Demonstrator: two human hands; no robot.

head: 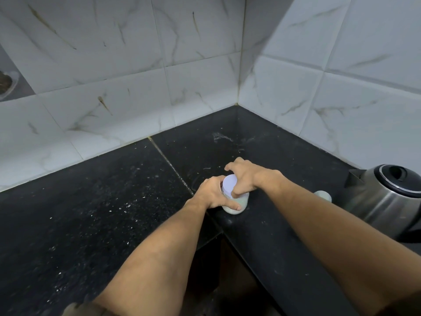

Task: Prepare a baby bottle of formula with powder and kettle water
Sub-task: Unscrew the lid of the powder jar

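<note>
The left hand (210, 192) wraps its fingers round the jar (243, 201) — the right hand (249, 176) pinches its lid (229, 183) from above. The kettle (387, 197) sits at 3 o'clock.

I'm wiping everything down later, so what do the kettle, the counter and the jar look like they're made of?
Kettle: brushed steel, going by its grey sheen and reflections; the black top looks plastic. Counter: polished black stone, probably granite, with pale flecks. Jar: translucent, likely plastic, possibly glass; pale contents show through. Its lid: matte white, probably plastic.
</note>
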